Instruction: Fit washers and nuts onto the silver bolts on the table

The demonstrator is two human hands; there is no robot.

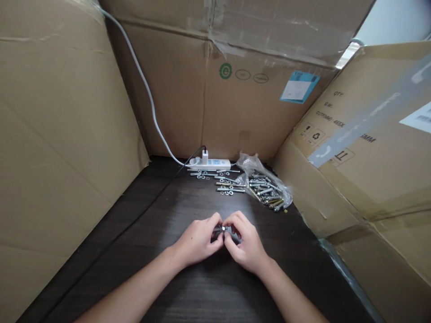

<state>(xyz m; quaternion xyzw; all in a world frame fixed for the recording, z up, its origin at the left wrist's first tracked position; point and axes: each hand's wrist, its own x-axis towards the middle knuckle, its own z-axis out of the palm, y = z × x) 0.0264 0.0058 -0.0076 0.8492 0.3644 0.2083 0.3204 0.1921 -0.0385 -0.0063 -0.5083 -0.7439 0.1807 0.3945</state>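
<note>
Above the near middle of the dark table, my two hands meet at a small metal bolt. My left hand (202, 237) is closed, with the bolt (218, 229) pinched between its thumb and fingers. From the other side, the curled fingertips of my right hand (244, 240) close on the bolt's end, where a shiny nut (223, 229) shows. Much of the bolt is hidden by my fingers. Beyond the hands lie several long bolts (230, 190) in rows, with loose nuts and washers (226, 193) beside them.
A clear plastic bag (286, 194) with several bolts (266, 190) lies at the back right. Behind the rows is a white power strip (218, 164). A black cable (134, 220) crosses the table's left side. Cardboard walls (175, 98) enclose the left, back and right.
</note>
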